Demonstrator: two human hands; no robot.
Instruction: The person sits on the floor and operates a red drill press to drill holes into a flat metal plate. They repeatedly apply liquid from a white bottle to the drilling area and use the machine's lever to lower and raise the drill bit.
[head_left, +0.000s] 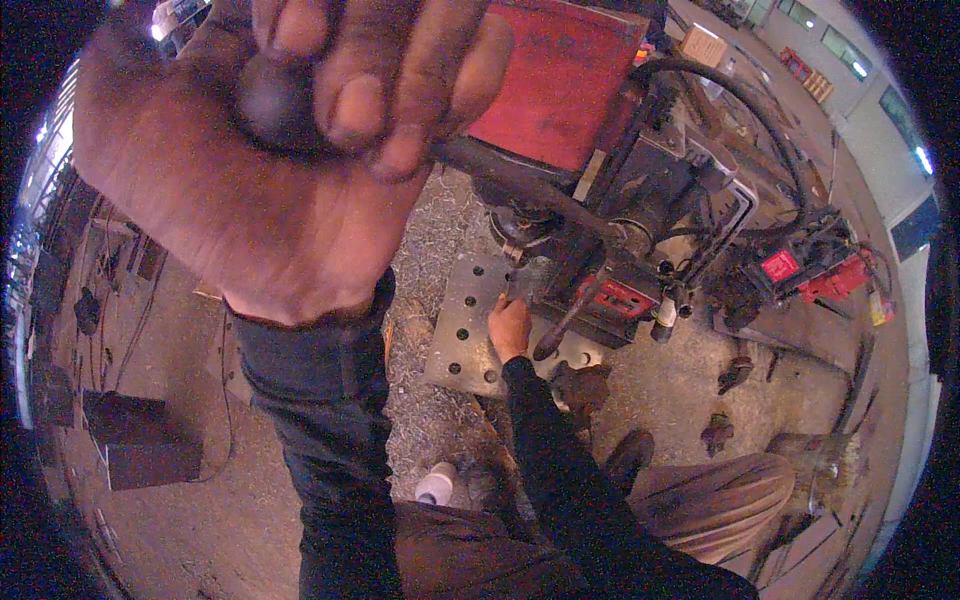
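Close to the camera at upper left, my left hand [300,190] is closed around the dark round knob [275,100] of a lever. The lever's bar [520,175] runs from it to a drilling machine with a red panel [550,90]. Under the machine lies a flat metal plate [450,335] with several round holes. My right hand [510,327] rests low over the plate, beside the drill's lower end [515,250]. Its fingers are pinched together; what they hold, if anything, is too small to make out. A second lever with a dark grip [562,330] hangs just right of that hand.
Metal shavings [420,430] are strewn beside the plate. A white container [436,484] stands near my legs. A thick black hose [770,90] arches at upper right, above another red-and-black machine [800,275]. On the left are a dark box [150,455] and cables.
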